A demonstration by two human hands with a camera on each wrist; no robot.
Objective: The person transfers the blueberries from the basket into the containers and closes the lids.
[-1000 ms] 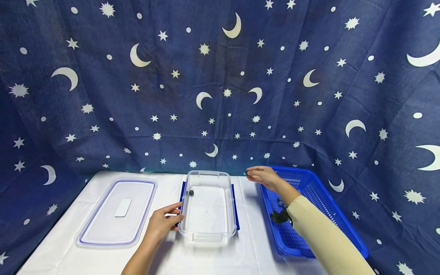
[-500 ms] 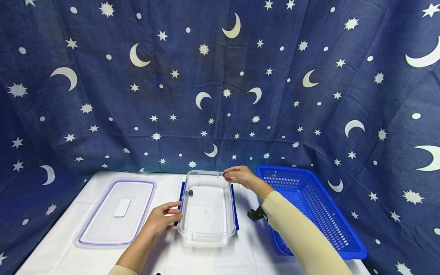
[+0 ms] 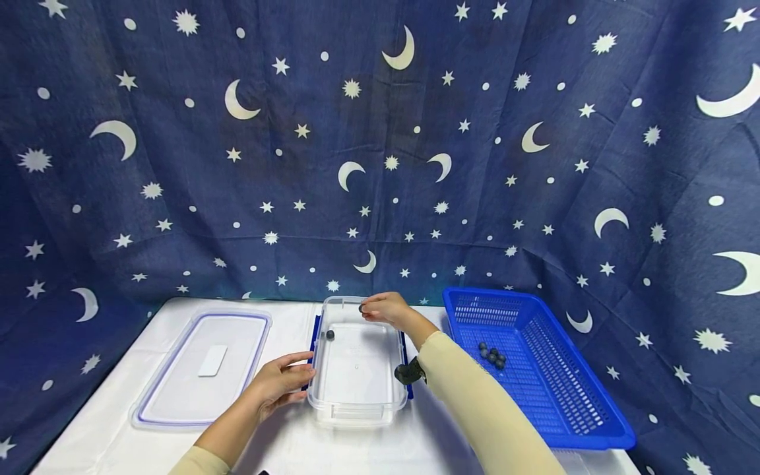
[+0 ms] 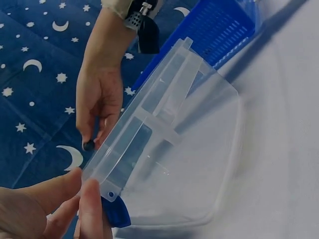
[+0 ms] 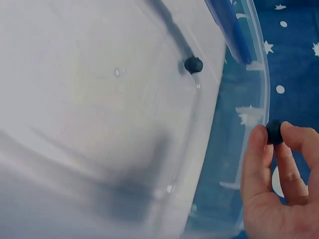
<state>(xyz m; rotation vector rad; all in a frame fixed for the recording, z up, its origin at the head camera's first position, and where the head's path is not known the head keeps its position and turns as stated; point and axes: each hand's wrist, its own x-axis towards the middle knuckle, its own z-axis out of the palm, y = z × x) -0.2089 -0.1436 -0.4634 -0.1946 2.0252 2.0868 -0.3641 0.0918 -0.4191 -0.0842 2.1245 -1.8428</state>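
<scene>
A clear plastic box (image 3: 356,412) with blue side latches stands uncovered on the white table. One blueberry (image 3: 330,335) lies inside near its left wall. My right hand (image 3: 388,310) is over the box's far right part and pinches another blueberry (image 5: 274,132) between thumb and fingertips, as the right wrist view shows. My left hand (image 3: 284,382) rests its extended fingers against the box's left side, near a blue latch (image 4: 116,212). In the left wrist view its fingertips touch the rim at a corner.
A blue perforated basket (image 3: 558,369) on the right holds several blueberries (image 3: 491,355). To the left, the clear lid (image 3: 178,396) with a purple seal lies flat. A dark blue curtain (image 3: 380,132) with moons and stars hangs behind the table.
My right hand has moved left from the basket's edge to over the box, carrying the pinched blueberry. The blueberries in the basket are now uncovered. My left hand stays at the box's side.
</scene>
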